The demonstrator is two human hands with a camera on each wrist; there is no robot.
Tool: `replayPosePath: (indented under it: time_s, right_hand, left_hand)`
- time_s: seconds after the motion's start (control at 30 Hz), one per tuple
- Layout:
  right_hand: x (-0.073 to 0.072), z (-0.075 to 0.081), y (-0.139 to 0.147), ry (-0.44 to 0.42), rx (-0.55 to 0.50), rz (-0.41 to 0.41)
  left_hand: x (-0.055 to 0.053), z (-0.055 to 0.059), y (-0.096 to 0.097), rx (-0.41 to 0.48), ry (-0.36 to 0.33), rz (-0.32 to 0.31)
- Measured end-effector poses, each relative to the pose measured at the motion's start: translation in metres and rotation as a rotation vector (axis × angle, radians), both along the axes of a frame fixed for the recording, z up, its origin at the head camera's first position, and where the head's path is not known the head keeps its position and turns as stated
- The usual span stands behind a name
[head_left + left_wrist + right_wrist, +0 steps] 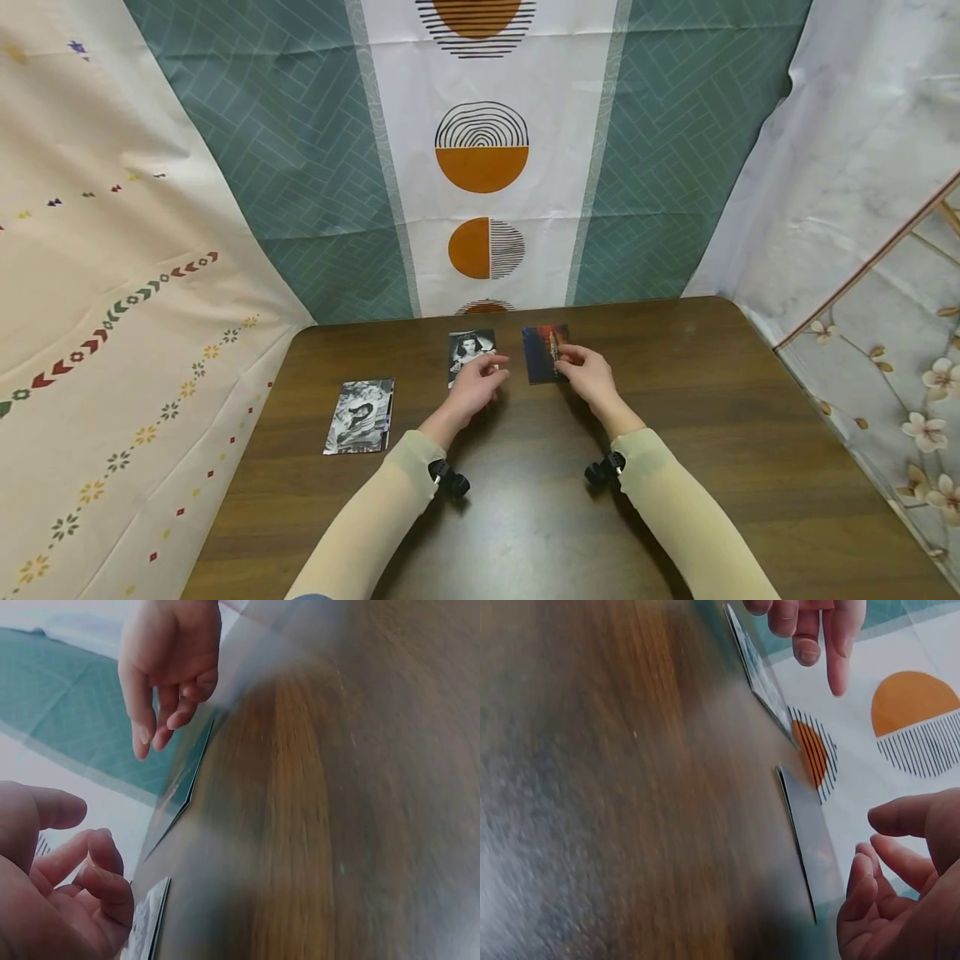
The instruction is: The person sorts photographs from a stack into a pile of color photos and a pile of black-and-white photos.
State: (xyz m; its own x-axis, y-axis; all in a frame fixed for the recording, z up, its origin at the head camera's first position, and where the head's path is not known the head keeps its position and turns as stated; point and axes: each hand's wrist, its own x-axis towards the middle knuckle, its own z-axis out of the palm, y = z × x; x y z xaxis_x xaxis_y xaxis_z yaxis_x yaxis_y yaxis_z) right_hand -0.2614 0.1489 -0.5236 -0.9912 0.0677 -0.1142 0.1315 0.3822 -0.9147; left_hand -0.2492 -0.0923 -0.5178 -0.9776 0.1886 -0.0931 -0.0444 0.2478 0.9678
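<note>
My left hand hovers over the near edge of a black-and-white photo card, which shows a dark-haired figure. In the left wrist view its thumb and loosely bent fingers stand apart with nothing between them. A dark blue and red picture card lies flat to the right. Over that card's right side is my right hand, fingers relaxed, thumb apart and holding nothing in the right wrist view. Seen edge-on there, the blue and red card lies below the hand's level, and the photo card lies farther off.
A small pile of black-and-white photo cards lies on the left of the brown wooden table. Behind the far edge hangs a green and white patterned cloth. More patterned cloths flank the table.
</note>
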Motion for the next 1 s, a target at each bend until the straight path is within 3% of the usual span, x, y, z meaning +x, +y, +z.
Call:
replayPosePath:
  time_s: [0.2,0.4,0.77,1.0]
  right_hand:
    - [0.009,0.0,-0.021,0.031,-0.047,0.057]
    - [0.015,-0.006,-0.061,0.065,-0.076,0.133]
    - [0.026,-0.006,-0.158,0.086,-0.123,0.286]
    - [0.038,-0.005,-0.216,0.086,-0.032,0.321]
  left_hand:
    - [0.009,0.0,-0.027,-0.07,0.025,-0.03]
    - [0.02,-0.002,-0.072,-0.119,0.033,-0.017]
    - [0.038,-0.008,-0.177,-0.203,-0.006,0.103]
    - [0.058,-0.004,-0.235,-0.249,-0.045,0.262]
